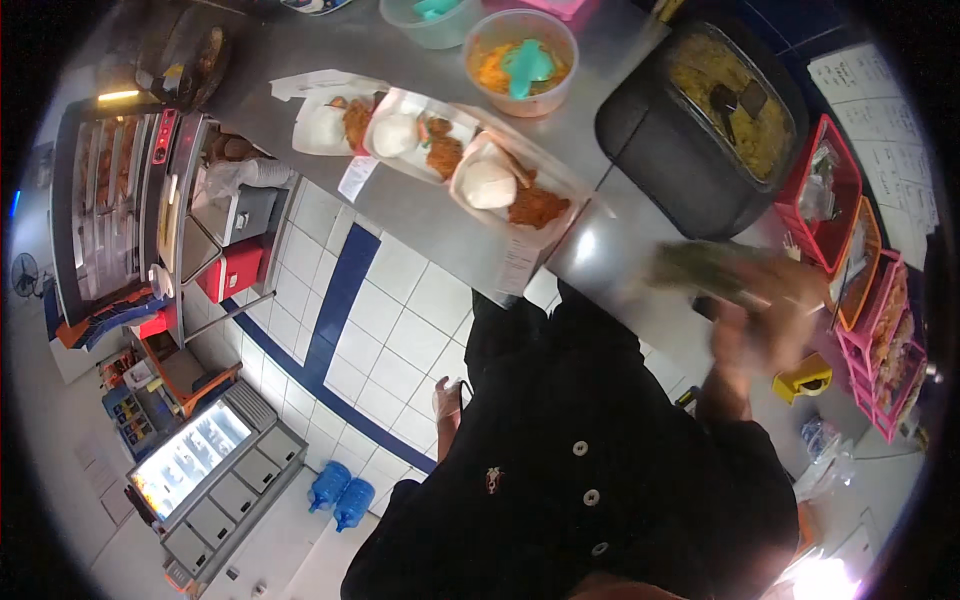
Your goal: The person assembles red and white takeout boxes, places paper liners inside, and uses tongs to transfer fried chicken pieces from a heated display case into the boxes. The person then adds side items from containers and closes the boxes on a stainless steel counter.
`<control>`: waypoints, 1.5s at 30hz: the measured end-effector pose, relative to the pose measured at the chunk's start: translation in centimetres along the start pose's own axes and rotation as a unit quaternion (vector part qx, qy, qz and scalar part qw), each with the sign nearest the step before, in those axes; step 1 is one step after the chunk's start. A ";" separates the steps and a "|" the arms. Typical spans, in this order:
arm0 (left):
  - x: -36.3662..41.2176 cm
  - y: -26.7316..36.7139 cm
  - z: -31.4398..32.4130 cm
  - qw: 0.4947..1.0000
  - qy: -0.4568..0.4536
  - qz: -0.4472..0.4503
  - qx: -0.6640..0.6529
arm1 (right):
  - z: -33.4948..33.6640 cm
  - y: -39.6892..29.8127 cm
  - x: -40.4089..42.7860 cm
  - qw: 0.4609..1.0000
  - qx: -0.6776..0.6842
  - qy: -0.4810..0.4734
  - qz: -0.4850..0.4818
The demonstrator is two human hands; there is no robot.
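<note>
My right hand, blurred by motion, is at the right above the steel counter. It grips a smeared greenish packet, whose contents I cannot make out. My left hand, in a clear plastic glove, hangs low by my side over the tiled floor; its fingers are too small to judge. Three open paper boxes lie in a row on the counter: a near box, a middle box and a far box. Each contains a white rice mound and fried chicken. Printed slips hang from the near box and beside the middle one.
Behind the boxes stands a plastic tub of orange food with a turquoise scoop. A black container holds yellowish food and a dark utensil. Red and pink baskets line the right, near a yellow tape dispenser. A lit food warmer stands left.
</note>
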State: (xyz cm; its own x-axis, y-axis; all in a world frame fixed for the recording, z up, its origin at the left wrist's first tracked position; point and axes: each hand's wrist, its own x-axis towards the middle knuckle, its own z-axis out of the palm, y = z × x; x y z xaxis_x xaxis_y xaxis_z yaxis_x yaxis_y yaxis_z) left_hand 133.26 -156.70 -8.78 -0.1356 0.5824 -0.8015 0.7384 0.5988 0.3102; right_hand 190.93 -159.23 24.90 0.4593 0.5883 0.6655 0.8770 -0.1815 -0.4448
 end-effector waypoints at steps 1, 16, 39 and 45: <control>1.4 -0.2 -1.1 0.997 -0.001 0.048 0.053 | 3.0 -2.3 0.3 0.998 -0.015 -0.060 -0.017; 15.3 -1.3 -18.5 0.964 0.079 0.053 -0.248 | 33.1 -14.0 6.9 0.975 -0.123 -0.177 -0.052; 25.5 1.4 -20.6 0.974 0.080 0.202 0.071 | 20.1 -10.6 -4.8 0.813 0.140 0.200 0.529; 13.5 25.7 -21.5 0.801 0.326 0.493 -0.098 | 19.7 12.2 -18.9 0.425 0.442 0.461 0.641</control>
State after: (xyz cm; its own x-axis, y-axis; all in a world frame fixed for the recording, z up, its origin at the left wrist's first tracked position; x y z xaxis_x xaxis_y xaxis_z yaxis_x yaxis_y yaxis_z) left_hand 136.17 -121.57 -0.64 0.0862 0.9504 0.2988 0.5897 -0.2904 0.7536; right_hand 190.18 -157.02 -4.89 0.6975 -0.1811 -0.6933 -0.3863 0.7198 -0.5767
